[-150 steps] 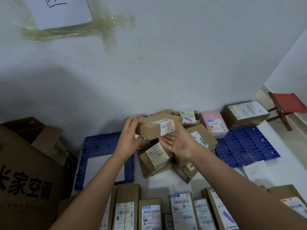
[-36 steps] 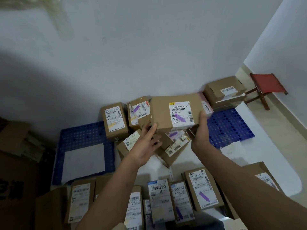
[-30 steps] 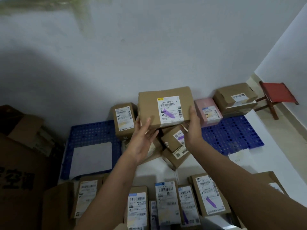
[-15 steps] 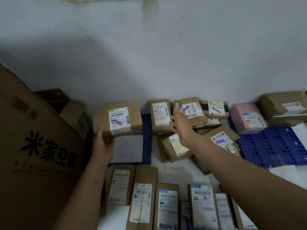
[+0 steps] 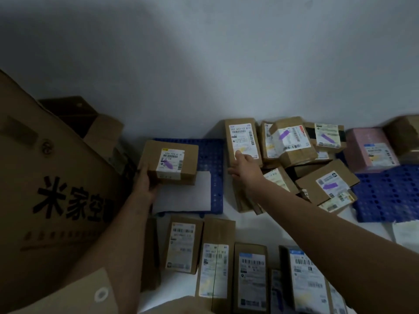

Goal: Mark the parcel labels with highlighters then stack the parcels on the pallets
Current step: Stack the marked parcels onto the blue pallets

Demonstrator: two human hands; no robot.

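Pale grey wall (image 5: 204, 64) fills the upper half of our view, and below it a white floor (image 5: 249, 225) carries the pallets and parcels. Our left hand (image 5: 145, 184) grips the left end of a brown parcel (image 5: 169, 162), fingers curled under its near edge; the parcel's white label (image 5: 170, 163) faces up and bears a purple highlighter stroke. It sits over the left blue pallet (image 5: 212, 159), above a white sheet (image 5: 183, 196) lying on that pallet, though we cannot tell whether it rests there or is held just clear. Our right hand (image 5: 243, 166) reaches forward with loose, fairly straight fingers, its index tip touching the label of an upright parcel (image 5: 242, 143) that stands against the wall between the two pallets; that label shows a faint yellow patch. To its right lies a jumbled heap of parcels (image 5: 292, 141), several with purple marks, and a pink parcel (image 5: 371, 148) beside them. Another blue pallet (image 5: 390, 196) lies at the right edge. Nearest to us, a row of parcels (image 5: 249, 275) lies label-up on the floor. A large brown carton (image 5: 52, 200) printed with black characters fills the left side, dim in shadow.
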